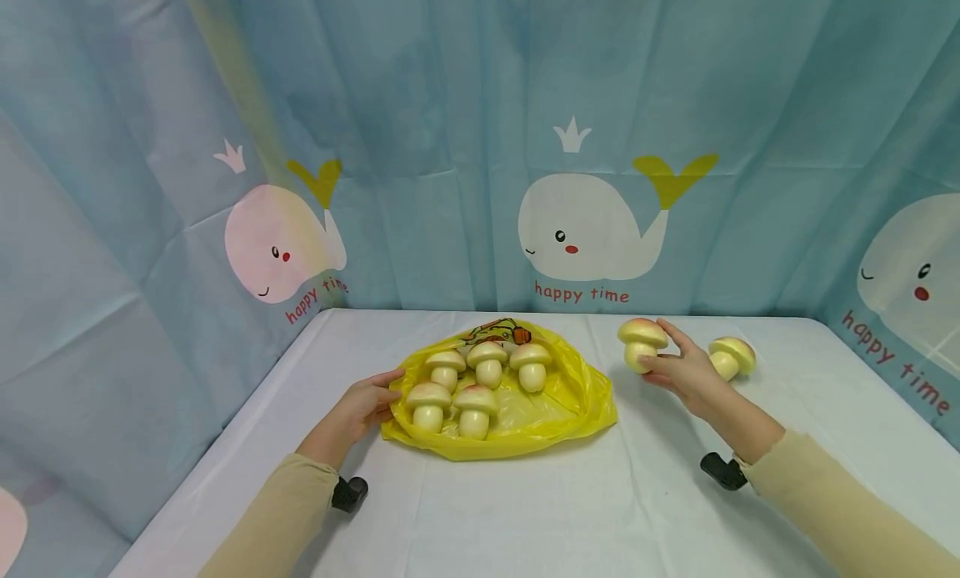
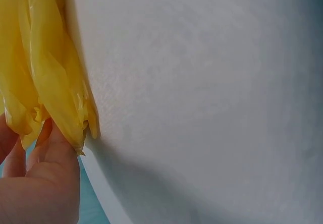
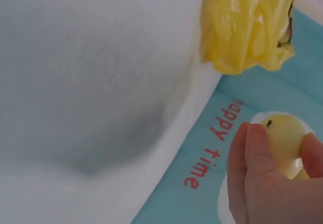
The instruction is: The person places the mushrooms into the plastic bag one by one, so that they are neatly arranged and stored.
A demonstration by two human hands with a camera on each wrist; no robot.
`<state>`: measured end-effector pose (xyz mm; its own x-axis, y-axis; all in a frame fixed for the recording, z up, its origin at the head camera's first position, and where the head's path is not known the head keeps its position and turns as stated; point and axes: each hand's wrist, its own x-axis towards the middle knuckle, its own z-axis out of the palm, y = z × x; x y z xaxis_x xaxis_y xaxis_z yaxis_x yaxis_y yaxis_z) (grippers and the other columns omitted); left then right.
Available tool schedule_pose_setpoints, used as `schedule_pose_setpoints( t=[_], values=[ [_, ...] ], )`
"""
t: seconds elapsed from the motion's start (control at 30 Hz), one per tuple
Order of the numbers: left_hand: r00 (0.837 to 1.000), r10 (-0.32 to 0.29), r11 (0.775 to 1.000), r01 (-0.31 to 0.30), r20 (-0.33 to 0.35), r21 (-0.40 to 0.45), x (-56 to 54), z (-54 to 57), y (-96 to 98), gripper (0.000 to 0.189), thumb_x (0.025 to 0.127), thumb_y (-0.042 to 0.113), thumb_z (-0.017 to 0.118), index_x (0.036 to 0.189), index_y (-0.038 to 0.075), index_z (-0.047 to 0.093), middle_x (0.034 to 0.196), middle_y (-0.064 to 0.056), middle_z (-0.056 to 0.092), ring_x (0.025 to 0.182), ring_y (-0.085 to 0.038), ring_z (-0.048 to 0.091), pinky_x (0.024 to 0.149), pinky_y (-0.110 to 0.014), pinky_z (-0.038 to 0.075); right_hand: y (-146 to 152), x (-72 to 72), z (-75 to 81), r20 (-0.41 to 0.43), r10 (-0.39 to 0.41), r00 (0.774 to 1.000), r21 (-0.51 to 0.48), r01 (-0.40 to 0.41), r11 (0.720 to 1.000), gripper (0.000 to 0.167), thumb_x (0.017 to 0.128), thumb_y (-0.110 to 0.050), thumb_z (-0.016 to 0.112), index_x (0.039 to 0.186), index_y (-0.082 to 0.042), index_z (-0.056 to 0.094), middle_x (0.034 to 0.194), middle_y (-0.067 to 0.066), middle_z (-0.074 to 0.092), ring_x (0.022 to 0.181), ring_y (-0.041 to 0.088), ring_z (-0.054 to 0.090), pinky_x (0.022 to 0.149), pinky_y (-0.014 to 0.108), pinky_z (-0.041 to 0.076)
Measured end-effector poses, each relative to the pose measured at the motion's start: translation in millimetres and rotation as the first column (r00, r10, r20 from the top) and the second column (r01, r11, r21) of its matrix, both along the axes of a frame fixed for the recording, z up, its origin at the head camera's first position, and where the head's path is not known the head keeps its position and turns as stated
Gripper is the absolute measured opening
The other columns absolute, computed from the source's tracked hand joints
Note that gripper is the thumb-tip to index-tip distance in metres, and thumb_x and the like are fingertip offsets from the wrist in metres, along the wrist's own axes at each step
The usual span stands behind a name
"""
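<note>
A yellow plastic bag (image 1: 525, 432) lies spread open on the white table, with several toy mushrooms (image 1: 474, 411) standing in it, pale-stemmed with cream caps tinged red. At its left edge my left hand (image 1: 365, 407) pinches the plastic; the left wrist view shows the bag's crumpled rim (image 2: 55, 88) between thumb and fingers. To the right of the bag my right hand (image 1: 686, 378) holds another mushroom (image 1: 642, 336) upright by its stem, above the table and apart from the bag. In the right wrist view that mushroom (image 3: 283, 143) is partly hidden by the fingers.
One more mushroom (image 1: 733, 357) lies tilted on the table beyond the right wrist, partly hidden by it. Behind the table's far edge hangs a blue curtain (image 1: 465, 228) printed with whales. A white cloth (image 1: 525, 520) covers the table.
</note>
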<state>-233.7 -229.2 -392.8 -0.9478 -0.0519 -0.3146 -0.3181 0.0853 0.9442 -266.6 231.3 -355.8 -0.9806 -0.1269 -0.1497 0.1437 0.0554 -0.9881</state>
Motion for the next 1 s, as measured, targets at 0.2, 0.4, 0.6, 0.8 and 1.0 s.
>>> schedule_pose_setpoints(
  t=[0.2, 0.4, 0.6, 0.8, 1.0],
  values=[
    [1.000, 0.006, 1.000, -0.006, 0.008, -0.005, -1.3, 0.4, 0.6, 0.055, 0.096, -0.001, 0.050, 0.149, 0.002, 0.036, 0.150, -0.026, 0.034, 0.118, -0.027, 0.052, 0.101, -0.041, 0.042, -3.7, 7.1, -1.0, -0.060, 0.069, 0.996, -0.017, -0.070, 0.997, 0.088, 0.096, -0.007, 0.059, 0.156, -0.011, -0.005, 0.136, 0.028, 0.035, 0.084, 0.010, 0.062, 0.078, 0.030, 0.055],
    [1.000, 0.013, 1.000, -0.013, 0.014, -0.001, -0.8, 0.3, 0.4, 0.055, 0.096, -0.001, 0.049, 0.149, 0.002, 0.037, 0.150, -0.025, 0.034, 0.125, -0.031, 0.047, 0.105, -0.044, 0.038, -6.9, 9.8, 0.1, -0.053, 0.070, 0.996, -0.098, -0.075, 0.992, 0.086, 0.096, -0.011, 0.060, 0.154, -0.010, -0.004, 0.124, 0.016, 0.042, 0.083, 0.011, 0.061, 0.079, 0.029, 0.054],
    [1.000, -0.019, 1.000, 0.019, -0.008, 0.017, 0.1, 0.9, -4.6, 0.056, 0.093, 0.002, 0.056, 0.147, 0.004, 0.041, 0.148, -0.024, 0.038, 0.117, -0.026, 0.054, 0.099, -0.038, 0.044, -11.1, 11.4, 1.7, -0.032, 0.072, 0.997, -0.181, -0.077, 0.980, 0.074, 0.099, -0.017, 0.056, 0.150, -0.007, 0.004, 0.112, 0.008, 0.049, 0.081, 0.013, 0.063, 0.078, 0.027, 0.054],
    [1.000, -0.012, 1.000, 0.012, 0.001, -0.006, 0.2, 0.8, -2.1, 0.055, 0.095, 0.001, 0.051, 0.149, 0.003, 0.037, 0.150, -0.025, 0.034, 0.122, -0.029, 0.050, 0.105, -0.043, 0.040, -17.2, 16.3, 3.5, -0.028, 0.087, 0.996, -0.102, -0.089, 0.991, 0.065, 0.099, -0.020, 0.056, 0.147, -0.007, 0.014, 0.107, 0.004, 0.053, 0.080, 0.012, 0.061, 0.076, 0.027, 0.054],
    [1.000, 0.008, 1.000, -0.007, 0.019, -0.016, 0.3, 2.6, 1.7, 0.054, 0.097, 0.000, 0.048, 0.149, 0.003, 0.035, 0.151, -0.025, 0.033, 0.125, -0.032, 0.047, 0.107, -0.046, 0.036, -26.1, 21.9, 5.1, -0.016, 0.101, 0.995, -0.098, -0.103, 0.990, 0.070, 0.100, -0.022, 0.056, 0.152, -0.008, 0.013, 0.109, 0.005, 0.054, 0.080, 0.012, 0.060, 0.077, 0.026, 0.053]
  ],
)
